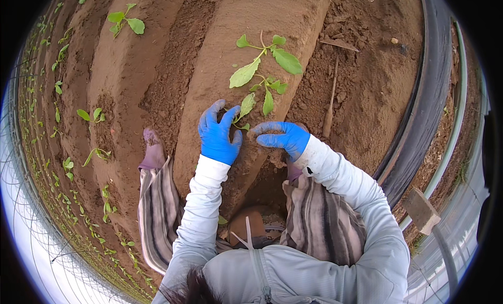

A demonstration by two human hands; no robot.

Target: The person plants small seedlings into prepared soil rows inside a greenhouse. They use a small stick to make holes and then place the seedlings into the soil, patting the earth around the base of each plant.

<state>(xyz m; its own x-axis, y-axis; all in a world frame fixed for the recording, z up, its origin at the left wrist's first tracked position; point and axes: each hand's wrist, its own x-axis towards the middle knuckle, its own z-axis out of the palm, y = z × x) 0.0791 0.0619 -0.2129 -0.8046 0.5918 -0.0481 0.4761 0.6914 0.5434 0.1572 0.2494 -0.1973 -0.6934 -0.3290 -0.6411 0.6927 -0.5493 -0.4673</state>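
My left hand (219, 133), in a soil-smeared blue glove, reaches over the raised soil bed (220, 60) with its fingers spread and curved. Its fingertips are beside a leafy seedling (246, 105) at the near end of the bed's plants; whether they touch it I cannot tell. My right hand (283, 138), gloved the same way, is just right of that plant, thumb and fingers apart over loose soil, and no object shows in it. Two more seedlings, a small one (268, 96) and a larger one (265, 56), lie low on the soil beyond my hands.
A hoe with a wooden handle (331, 96) lies in the furrow at right. Black plastic sheeting (428, 88) edges the plot. Further seedlings (125, 22) grow in rows at left. My purple-shod foot (152, 149) stands left of the bed. A wooden block (421, 211) is at lower right.
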